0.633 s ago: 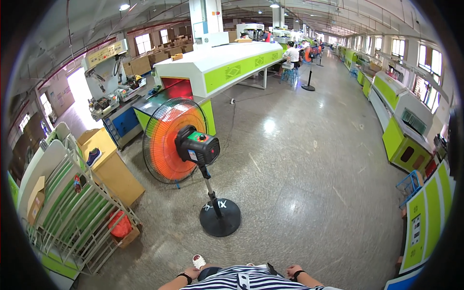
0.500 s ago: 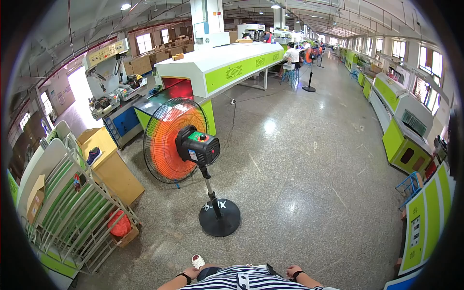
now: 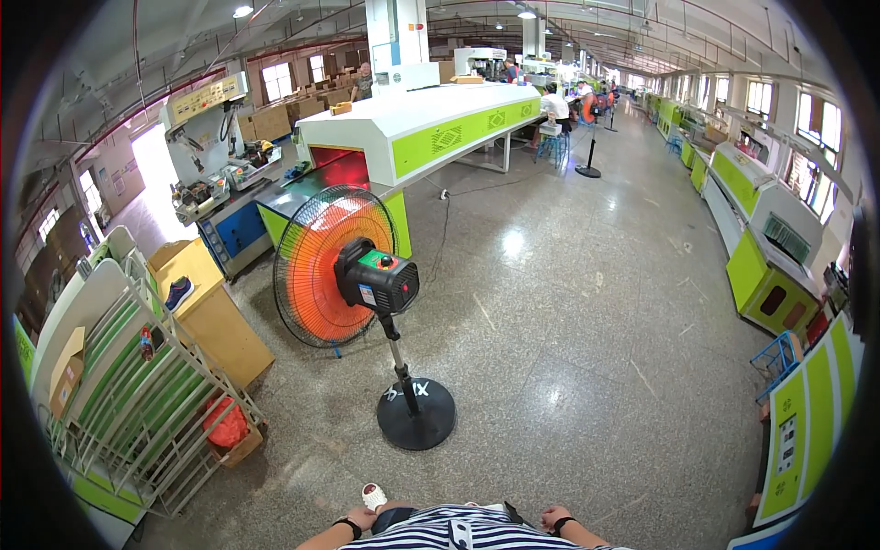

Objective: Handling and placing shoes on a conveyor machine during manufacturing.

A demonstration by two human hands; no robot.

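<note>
At the lower edge, my left hand (image 3: 363, 519) hangs beside my thigh, a dark band on its wrist. My right hand (image 3: 554, 517) hangs at my other side, a dark band on that wrist too. Both are seen small and from above, their fingers mostly hidden; no held thing shows in either. The striped shirt (image 3: 467, 526) I wear lies between them. Ahead and slightly left stands a pedestal fan (image 3: 376, 275) with an orange blade disc, black wire guard and round black base (image 3: 416, 414), out of reach of both hands. A white shoe (image 3: 373, 496) shows near my left hand.
A slatted metal rack (image 3: 151, 394) and a wooden cabinet (image 3: 215, 321) with a dark shoe (image 3: 179, 292) stand left. Behind the fan runs a white-and-green tunnel machine (image 3: 431, 128). A cable (image 3: 445, 229) crosses the floor. Green machines (image 3: 775, 284) and a blue stool (image 3: 777, 364) line the right.
My hands stay at my sides with barely any movement. The view has shifted very slightly. A person now shows behind the tunnel machine, beside the pillar.
</note>
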